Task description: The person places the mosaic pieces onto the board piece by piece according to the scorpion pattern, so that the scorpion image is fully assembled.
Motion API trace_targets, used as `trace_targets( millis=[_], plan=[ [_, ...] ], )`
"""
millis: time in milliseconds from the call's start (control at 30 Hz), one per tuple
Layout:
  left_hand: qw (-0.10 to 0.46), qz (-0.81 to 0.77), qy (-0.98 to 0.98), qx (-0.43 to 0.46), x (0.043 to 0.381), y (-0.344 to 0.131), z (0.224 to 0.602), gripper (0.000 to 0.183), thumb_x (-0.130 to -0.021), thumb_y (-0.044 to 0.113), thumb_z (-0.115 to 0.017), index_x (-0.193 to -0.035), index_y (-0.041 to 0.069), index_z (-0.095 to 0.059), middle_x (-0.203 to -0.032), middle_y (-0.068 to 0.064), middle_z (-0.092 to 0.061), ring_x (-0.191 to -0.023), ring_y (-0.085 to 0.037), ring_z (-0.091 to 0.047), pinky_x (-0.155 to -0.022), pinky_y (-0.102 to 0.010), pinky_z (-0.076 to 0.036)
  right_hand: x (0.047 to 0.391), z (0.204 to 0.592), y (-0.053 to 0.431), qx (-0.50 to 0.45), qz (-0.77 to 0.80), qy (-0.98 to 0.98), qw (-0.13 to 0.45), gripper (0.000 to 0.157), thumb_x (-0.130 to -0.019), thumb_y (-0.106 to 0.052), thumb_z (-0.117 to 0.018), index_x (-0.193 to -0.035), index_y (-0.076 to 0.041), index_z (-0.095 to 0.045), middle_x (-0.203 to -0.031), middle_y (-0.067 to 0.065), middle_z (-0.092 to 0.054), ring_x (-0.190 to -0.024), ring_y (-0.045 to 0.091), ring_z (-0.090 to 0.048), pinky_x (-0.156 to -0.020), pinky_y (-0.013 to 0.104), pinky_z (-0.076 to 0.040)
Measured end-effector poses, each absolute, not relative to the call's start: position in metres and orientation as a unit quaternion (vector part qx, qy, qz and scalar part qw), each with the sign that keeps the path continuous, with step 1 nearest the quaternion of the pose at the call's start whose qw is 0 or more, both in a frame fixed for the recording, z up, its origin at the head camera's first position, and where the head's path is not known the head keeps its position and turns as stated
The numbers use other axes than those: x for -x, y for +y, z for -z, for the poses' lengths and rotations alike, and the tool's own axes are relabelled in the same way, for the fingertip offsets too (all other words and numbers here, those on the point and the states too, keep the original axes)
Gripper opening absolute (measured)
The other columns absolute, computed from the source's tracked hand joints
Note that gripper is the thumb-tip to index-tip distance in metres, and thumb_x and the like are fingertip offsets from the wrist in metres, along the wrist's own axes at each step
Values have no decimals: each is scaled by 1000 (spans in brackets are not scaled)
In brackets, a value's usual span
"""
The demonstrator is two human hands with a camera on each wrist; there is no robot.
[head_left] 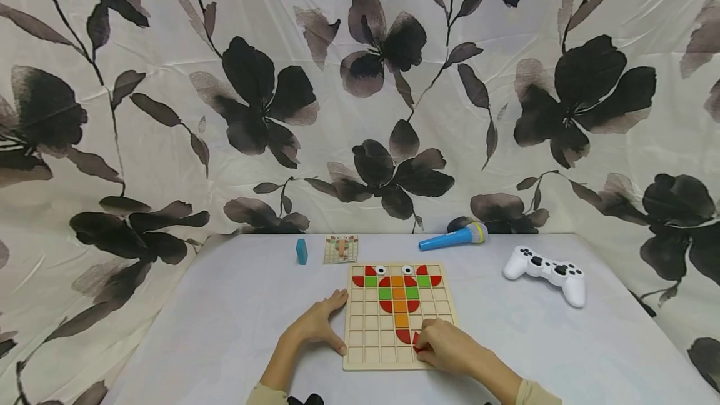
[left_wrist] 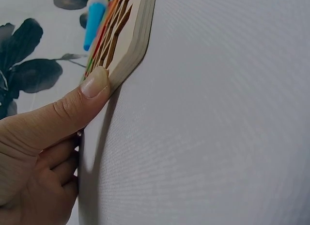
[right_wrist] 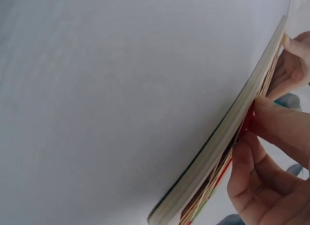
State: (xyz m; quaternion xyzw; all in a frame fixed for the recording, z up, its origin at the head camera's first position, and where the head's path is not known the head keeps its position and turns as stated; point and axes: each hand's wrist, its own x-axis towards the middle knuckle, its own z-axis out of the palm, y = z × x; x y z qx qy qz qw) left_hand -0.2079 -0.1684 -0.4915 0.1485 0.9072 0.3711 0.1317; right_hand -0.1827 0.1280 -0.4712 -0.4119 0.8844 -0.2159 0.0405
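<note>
Red quarter-circle wooden piece (head_left: 417,340) is pinched by the right hand (head_left: 447,347) over the near part of the square wooden grid board (head_left: 365,336). The left hand (head_left: 317,325), fingers straight, rests at the board's left edge; its thumb (left_wrist: 92,87) is shown touching that edge only by the left wrist view.

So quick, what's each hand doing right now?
Left hand: open, steadying the wooden grid puzzle board.
Right hand: pinching a red puzzle piece.

The left hand (left_wrist: 38,152) presses its thumb (left_wrist: 92,84) flat against the wooden board's edge (left_wrist: 138,36) (a blue toy microphone (left_wrist: 94,21) lies behind) on the white table (left_wrist: 218,128).
</note>
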Motion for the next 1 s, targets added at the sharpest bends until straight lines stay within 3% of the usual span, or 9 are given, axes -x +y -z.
trace_targets(
  millis=[433, 700, 867, 1000],
  plan=[
    [136, -376, 903, -161, 209, -171, 492, 112, -50, 21, -92, -142, -5, -34, -149, -25, -26, -138, -43, -21, -112, -57, -18, 181, 470, 127, 409, 214, 886, 40, 4, -76, -9, -76, -73, -8, -73, -72, -8, -58, -65, -3, -46, -57, 14, -46],
    [128, -380, 899, -174, 206, -172, 487, 115, -48, 32, -92, -141, -6, -36, -148, -28, -27, -137, -45, -22, -111, -58, -18, 182, 469, 128, 400, 224, 887, 48, 5, -76, -12, -76, -75, -8, -73, -74, -8, -58, -67, -2, -47, -58, 16, -47],
    [135, -387, 898, -161, 208, -171, 489, 112, -49, 24, -92, -141, -6, -35, -149, -26, -26, -138, -44, -20, -112, -58, -16, 188, 467, 139, 376, 277, 881, 72, 12, -79, -18, -75, -78, -9, -68, -74, -11, -55, -66, -1, -46, -57, 16, -45],
    [137, -381, 900, -160, 208, -170, 489, 111, -50, 20, -92, -142, -5, -34, -149, -26, -25, -138, -44, -20, -112, -57, -17, 195, 463, 152, 346, 315, 880, 78, 11, -80, -13, -73, -81, -8, -64, -72, -10, -52, -65, 1, -46, -56, 18, -45]
  ],
)
